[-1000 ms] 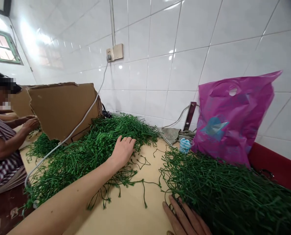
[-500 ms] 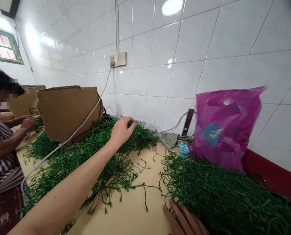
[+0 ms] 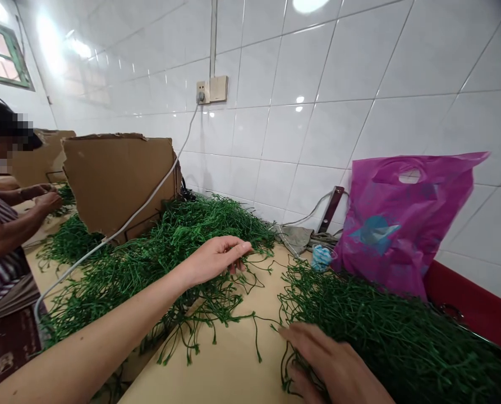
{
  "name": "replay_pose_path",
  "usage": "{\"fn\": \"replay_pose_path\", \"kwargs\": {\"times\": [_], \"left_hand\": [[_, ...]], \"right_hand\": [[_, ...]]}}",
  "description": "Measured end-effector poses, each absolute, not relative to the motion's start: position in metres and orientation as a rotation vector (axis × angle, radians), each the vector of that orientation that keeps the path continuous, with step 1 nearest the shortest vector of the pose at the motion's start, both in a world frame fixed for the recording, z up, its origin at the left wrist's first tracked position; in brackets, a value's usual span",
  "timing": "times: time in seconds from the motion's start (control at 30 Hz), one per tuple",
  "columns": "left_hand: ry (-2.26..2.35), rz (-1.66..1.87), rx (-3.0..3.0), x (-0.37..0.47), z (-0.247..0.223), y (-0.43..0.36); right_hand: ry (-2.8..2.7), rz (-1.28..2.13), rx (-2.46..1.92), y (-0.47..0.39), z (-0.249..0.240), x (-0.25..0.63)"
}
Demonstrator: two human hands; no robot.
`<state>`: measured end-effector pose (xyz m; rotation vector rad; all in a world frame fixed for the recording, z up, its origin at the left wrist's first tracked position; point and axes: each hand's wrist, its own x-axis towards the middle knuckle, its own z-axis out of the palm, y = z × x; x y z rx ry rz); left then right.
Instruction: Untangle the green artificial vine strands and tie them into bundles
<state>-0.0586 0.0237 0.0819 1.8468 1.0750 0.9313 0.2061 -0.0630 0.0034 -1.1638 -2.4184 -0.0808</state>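
My left hand (image 3: 219, 259) is over the tabletop at the right edge of a large heap of green cord-like strands (image 3: 149, 264). Its thumb and forefinger are pressed together; whatever may be between them is too small to make out. Low in the view, my right hand (image 3: 338, 359) is slightly blurred, its fingers apart. Its fingertips are close to a loose green strand (image 3: 257, 336) on the table and the left edge of a second green heap (image 3: 393, 331). Whether they touch the strand I cannot tell.
A purple plastic bag (image 3: 401, 224) stands by the tiled wall, beside a small cup with blue-and-white contents (image 3: 321, 258) and a red bin (image 3: 469, 303). A cable (image 3: 149, 199) crosses before a cardboard panel (image 3: 115, 179). At far left, a co-worker (image 3: 6, 224) handles strands.
My left hand has come down off the heap towards the table's middle, its thumb and forefinger closing. My right hand has moved further into view and lifted. The view has shifted slightly.
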Motion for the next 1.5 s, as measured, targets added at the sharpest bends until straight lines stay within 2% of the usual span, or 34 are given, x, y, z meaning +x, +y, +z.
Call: {"fn": "replay_pose_path", "kwargs": {"times": [0.13, 0.23, 0.3, 0.4, 0.5, 0.53, 0.67, 0.73, 1.0, 1.17, 1.23, 1.33, 1.5], "left_hand": [[0.898, 0.997, 1.768, -0.037, 0.095, 0.007], [0.922, 1.018, 1.892, -0.027, 0.105, -0.007], [1.012, 1.032, 2.107, -0.026, 0.108, -0.014], [1.132, 1.190, 2.314, -0.036, 0.103, -0.016], [1.410, 1.531, 2.238, -0.053, 0.084, -0.002], [1.498, 1.550, 2.270, -0.059, 0.075, 0.005], [1.754, 1.018, 2.658, -0.078, 0.036, 0.036], [1.932, 0.864, 2.725, -0.084, 0.024, 0.050], [2.227, 0.789, 2.644, -0.102, 0.036, 0.094], [2.337, 0.585, 2.579, -0.114, 0.025, 0.108], [2.332, 0.476, 2.556, -0.115, 0.023, 0.112], [2.267, 0.297, 2.537, -0.110, 0.035, 0.112], [2.104, 0.107, 2.567, -0.094, 0.084, 0.079]], "right_hand": [[-1.886, 0.617, -1.372, -0.028, 0.045, 0.149], [-1.530, 1.164, -1.027, -0.009, 0.057, 0.108], [-1.460, 1.245, -0.879, -0.002, 0.055, 0.090], [-1.395, 1.227, -0.849, 0.005, 0.044, 0.082], [-1.269, 1.149, -0.893, 0.016, 0.035, 0.093], [-1.232, 1.117, -0.908, 0.020, 0.035, 0.100], [-1.169, 1.030, -0.893, 0.027, 0.047, 0.124], [-1.166, 1.012, -0.829, 0.024, 0.060, 0.131], [-1.002, 0.915, -0.534, 0.009, 0.117, 0.175], [-0.747, 0.612, -0.388, -0.012, 0.148, 0.236], [-0.720, 0.588, -0.439, -0.023, 0.158, 0.255], [-0.710, 0.722, -0.504, -0.033, 0.165, 0.257], [-0.746, 0.947, -0.508, -0.034, 0.164, 0.212]]}}
